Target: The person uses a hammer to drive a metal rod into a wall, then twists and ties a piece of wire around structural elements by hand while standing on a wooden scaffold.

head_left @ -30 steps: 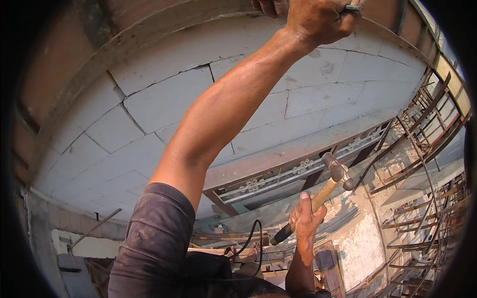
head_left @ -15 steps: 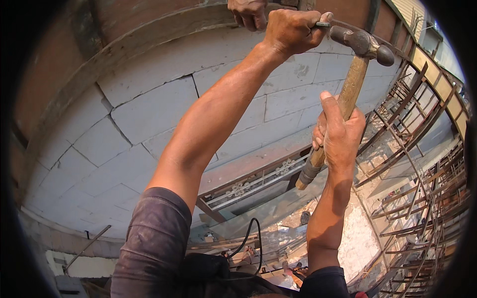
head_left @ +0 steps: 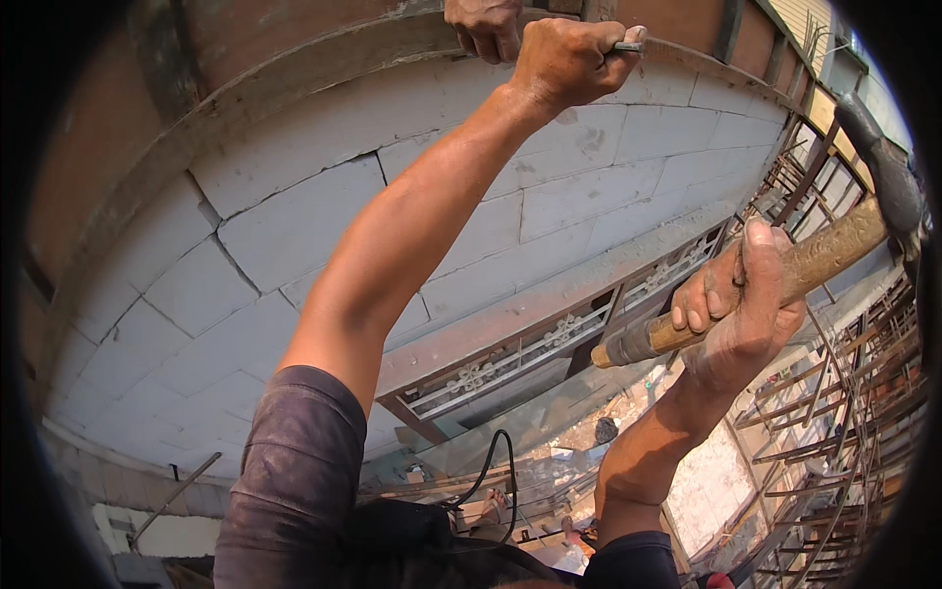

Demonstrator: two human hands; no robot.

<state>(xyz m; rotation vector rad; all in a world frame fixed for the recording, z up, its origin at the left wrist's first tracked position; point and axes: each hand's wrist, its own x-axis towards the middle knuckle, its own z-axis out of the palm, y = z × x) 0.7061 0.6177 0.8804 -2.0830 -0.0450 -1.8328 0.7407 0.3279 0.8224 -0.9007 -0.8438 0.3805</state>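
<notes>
My left hand (head_left: pixel 567 64) is raised to the top of the view, closed round a short metal rod like a chisel or punch (head_left: pixel 629 46). Only the rod's blunt end shows beyond the fingers. Over on the right, my right hand (head_left: pixel 741 299) grips the wooden handle of a hammer (head_left: pixel 834 250). Dark wrapping covers the handle's lower end. The dark steel head is swung out near the right rim, well apart from the rod. Beside my left fist, at the top edge, another person's hand (head_left: pixel 484 25) shows with bent fingers.
A wall of pale blocks (head_left: pixel 304 216) with cracked joints runs below a brown formwork board (head_left: pixel 265 44). Lower down is a metal grille frame (head_left: pixel 510 363). Rusty steel bars (head_left: pixel 844 422) crowd the right side. A black cable loop (head_left: pixel 510 471) hangs near my body, above rubble-strewn ground.
My right hand has swung the hammer away from the rod, out to the right and down. My left hand, still holding the rod, has barely shifted.
</notes>
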